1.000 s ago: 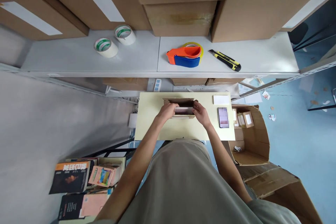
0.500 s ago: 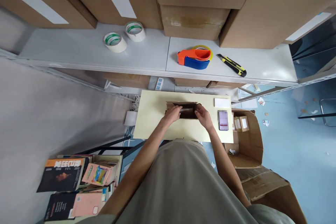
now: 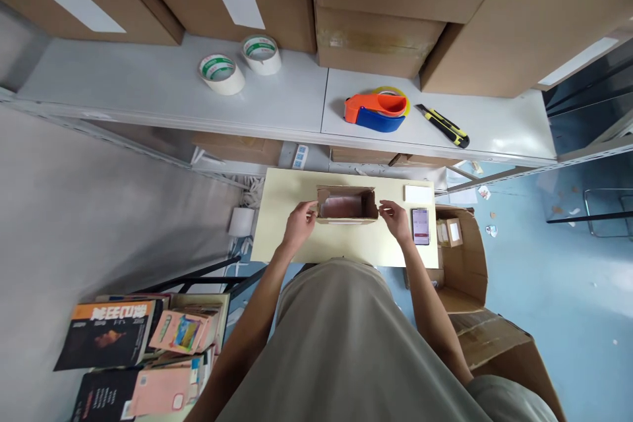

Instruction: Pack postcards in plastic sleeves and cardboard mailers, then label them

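A small cardboard box [image 3: 347, 219] sits on the pale yellow tabletop [image 3: 284, 184] with its top open. Its inside walls show, and something pale and pinkish covers the bottom. At the box's left end, my left hand [image 3: 300, 225] has its fingers curled together against the edge. My right hand [image 3: 395, 219] pinches at the opposite end, fingertips by the right edge. What exactly lies between the fingertips is too small to see clearly. Right of that hand lies a phone [image 3: 420, 227] with its screen lit, below a small white box [image 3: 417, 194].
On the grey shelf [image 3: 277, 102] beyond are a tape dispenser [image 3: 376, 111], a box cutter [image 3: 442, 126] and tape rolls [image 3: 222, 75], before large cartons [image 3: 380, 39]. Books [image 3: 106, 333] are stacked at lower left. Open cartons [image 3: 462, 277] stand on the floor at right.
Both hands have moved outward from inside the box's opening to its two ends. The opening is wider and its inside shows more. The view has shifted slightly.
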### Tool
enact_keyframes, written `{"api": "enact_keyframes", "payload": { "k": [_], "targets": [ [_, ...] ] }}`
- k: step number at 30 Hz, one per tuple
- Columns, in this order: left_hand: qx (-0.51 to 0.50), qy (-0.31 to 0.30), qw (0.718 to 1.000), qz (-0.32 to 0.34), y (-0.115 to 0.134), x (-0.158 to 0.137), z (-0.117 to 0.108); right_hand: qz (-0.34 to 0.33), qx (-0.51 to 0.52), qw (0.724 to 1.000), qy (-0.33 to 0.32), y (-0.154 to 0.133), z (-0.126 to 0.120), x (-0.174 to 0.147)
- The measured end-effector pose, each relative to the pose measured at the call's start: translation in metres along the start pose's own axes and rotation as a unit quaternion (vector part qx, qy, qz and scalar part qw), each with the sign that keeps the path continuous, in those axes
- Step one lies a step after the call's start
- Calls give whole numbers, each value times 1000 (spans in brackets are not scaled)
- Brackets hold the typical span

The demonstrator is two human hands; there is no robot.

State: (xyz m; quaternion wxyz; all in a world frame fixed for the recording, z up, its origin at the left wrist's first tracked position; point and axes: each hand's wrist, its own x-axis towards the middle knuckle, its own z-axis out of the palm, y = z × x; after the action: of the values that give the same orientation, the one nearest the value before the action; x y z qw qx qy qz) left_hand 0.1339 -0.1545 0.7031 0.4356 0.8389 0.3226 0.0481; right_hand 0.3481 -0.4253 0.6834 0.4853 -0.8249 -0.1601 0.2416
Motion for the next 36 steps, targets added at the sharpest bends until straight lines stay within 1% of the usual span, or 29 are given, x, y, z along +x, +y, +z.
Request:
{"api": "enact_keyframes", "payload": {
  "k": [4,7,11,14,16,17,19,20,22,23,25,28,30,33,34,36],
  "targets": [
    [-11,-38,999,11,1,4,15,12,-11,998,-53,-5,25,7],
    [9,-70,997,15,0,5,21,18,-25,997,-75,-7,38,8],
    [16,-93,994,53,-5,4,19,11,-28,996,-88,-6,36,1],
    [16,-97,993,58,-10,4,15,4,1,992,-124,-4,27,-6],
    [4,-90,995,31,-12,7,14,-9,-5,991,-136,-1,21,-8],
    [-3,-80,997,13,-13,10,13,-12,-18,991,-130,0,19,-7],
    [-9,-48,999,-14,-13,16,13,-3,-57,994,-90,3,18,-4],
    [-6,-32,999,-16,-13,19,13,6,-77,995,-63,3,18,-1],
    [8,-6,1000,-5,-11,24,14,16,-104,994,-15,4,18,4],
    [16,3,1000,2,-10,27,14,8,-110,994,-2,4,19,6],
    [32,14,999,10,-8,29,16,-26,-111,993,-6,3,20,9],
    [52,17,999,3,-6,27,18,-60,-108,991,-42,5,22,9],
    [77,20,997,5,-7,23,20,-49,-100,992,-56,8,24,6],
    [118,49,992,16,-10,16,22,-23,-66,996,-48,15,29,-2],
    [117,57,991,16,-11,15,23,-18,-53,998,-41,17,32,-4],
    [81,56,995,-6,-13,14,25,-9,-30,999,-24,20,36,-9]
  ]
}}
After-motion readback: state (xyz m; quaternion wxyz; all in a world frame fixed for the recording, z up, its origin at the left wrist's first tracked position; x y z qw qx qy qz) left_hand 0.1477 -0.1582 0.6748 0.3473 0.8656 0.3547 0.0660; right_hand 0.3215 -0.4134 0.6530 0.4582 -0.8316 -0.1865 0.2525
